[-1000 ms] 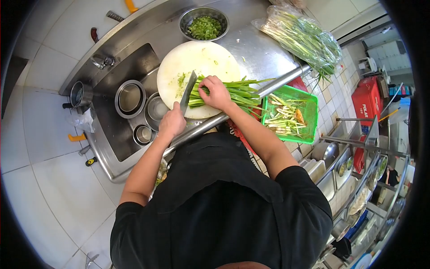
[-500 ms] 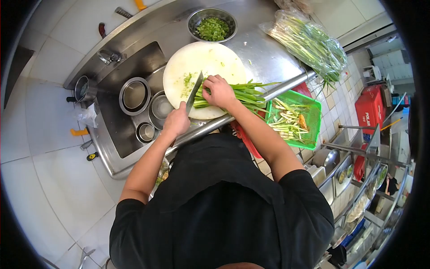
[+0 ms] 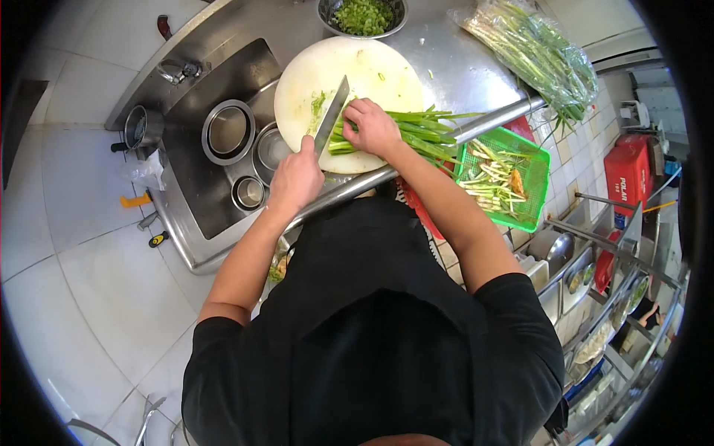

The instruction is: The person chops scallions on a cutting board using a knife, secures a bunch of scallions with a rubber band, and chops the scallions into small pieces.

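Note:
My left hand (image 3: 296, 178) grips a kitchen knife (image 3: 332, 115), its blade pointing away from me over a round white cutting board (image 3: 349, 63). To the blade's right, my right hand (image 3: 373, 128) is closed over a bunch of green onions (image 3: 424, 134), fingers curled on top. Their leafy ends stretch right, past the counter's rim. Small chopped green bits (image 3: 318, 104) lie on the board left of the blade. Behind the board stands a metal bowl (image 3: 398, 26) of chopped greens.
A sink (image 3: 201, 223) with several metal pots lies left of the board. A plastic bag of green onions (image 3: 532, 56) rests on the counter at the upper right. Below the rim, a green basket (image 3: 541, 167) holds pale stalks. Shelving (image 3: 632, 256) stands at the right.
The whole view has shifted, so the board and bowl appear higher. The knife tip sits slightly farther from my right hand's fingers. Both hands keep their hold.

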`<state>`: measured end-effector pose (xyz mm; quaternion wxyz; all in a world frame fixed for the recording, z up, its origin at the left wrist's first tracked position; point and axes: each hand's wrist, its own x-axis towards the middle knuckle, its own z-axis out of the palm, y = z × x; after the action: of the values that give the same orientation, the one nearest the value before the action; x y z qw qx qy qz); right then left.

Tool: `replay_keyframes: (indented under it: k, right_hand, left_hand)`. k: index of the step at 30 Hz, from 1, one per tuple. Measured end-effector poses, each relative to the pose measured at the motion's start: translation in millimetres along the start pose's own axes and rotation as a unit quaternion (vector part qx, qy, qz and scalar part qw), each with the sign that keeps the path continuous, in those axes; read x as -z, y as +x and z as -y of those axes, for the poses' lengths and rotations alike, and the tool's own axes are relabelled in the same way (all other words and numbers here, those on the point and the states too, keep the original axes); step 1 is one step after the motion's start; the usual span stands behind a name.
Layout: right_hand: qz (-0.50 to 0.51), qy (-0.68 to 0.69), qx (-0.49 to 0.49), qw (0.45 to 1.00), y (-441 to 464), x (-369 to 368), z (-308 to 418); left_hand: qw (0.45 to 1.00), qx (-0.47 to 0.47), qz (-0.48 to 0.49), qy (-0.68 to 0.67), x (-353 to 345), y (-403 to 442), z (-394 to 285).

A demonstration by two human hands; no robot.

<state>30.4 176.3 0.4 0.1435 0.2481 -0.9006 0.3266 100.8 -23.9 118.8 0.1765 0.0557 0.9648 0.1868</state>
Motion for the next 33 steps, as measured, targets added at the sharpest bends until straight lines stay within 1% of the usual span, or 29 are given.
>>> replay_keyframes:
  k: [2, 5, 6, 8, 11, 14, 17, 20, 21, 24, 25, 28, 29, 32, 33]
  right_hand:
    - [0.008, -0.003, 0.004, 1.000, 0, -2, -2]
    - [0.021, -0.007, -0.018, 1.000, 0, -2, 0]
    - [0.024, -0.006, -0.024, 0.999, 0, -2, 0]
    - [0.019, -0.003, -0.032, 0.999, 1, -2, -1]
    - [0.018, -0.003, -0.036, 0.999, -1, -7, 0]
    - [0.007, 0.002, -0.026, 1.000, -1, -8, -3]
    - [-0.001, 0.008, -0.028, 1.000, 0, -6, -5]
    - [-0.014, 0.010, -0.023, 1.000, -3, -10, -3]
    - [-0.017, 0.012, -0.020, 1.000, -4, -10, -4]
    - [-0.011, 0.014, -0.023, 1.000, -4, -8, -6]
    - [-0.017, 0.013, -0.019, 1.000, -3, -8, -6]
    - [-0.018, 0.016, -0.015, 1.000, -2, -9, -11]
    - [-0.014, 0.021, -0.013, 1.000, -4, -11, -9]
    - [-0.022, 0.013, -0.017, 1.000, -5, -10, -6]
    - [-0.018, 0.008, -0.019, 1.000, -5, -10, -7]
  left_hand:
    - [1.000, 0.003, 0.016, 0.018, 3, -3, -2]
    - [0.999, 0.004, 0.017, 0.028, 6, -7, -3]
    - [0.999, 0.005, 0.033, 0.025, 5, -6, -1]
    - [0.998, 0.005, 0.063, 0.017, 3, 4, 3]
    - [0.997, 0.012, 0.076, -0.026, -20, 39, 8]
    - [0.993, 0.028, 0.113, 0.011, -4, 40, -5]
    - [0.990, 0.057, 0.124, 0.019, -11, 25, 2]
    - [0.995, 0.034, 0.093, 0.013, -39, 47, 6]
    - [0.993, 0.030, 0.113, 0.010, -28, 44, 4]
    - [0.989, 0.051, 0.135, 0.036, -18, 1, 14]
    - [0.987, 0.081, 0.136, 0.025, -28, -4, 16]
    - [0.995, 0.051, 0.088, -0.010, -42, 16, 18]
    - [0.994, 0.046, 0.094, -0.008, -42, 29, 16]
    - [0.997, -0.002, 0.071, -0.019, -18, 53, 8]
    - [0.998, 0.000, 0.067, -0.014, -9, 48, 3]
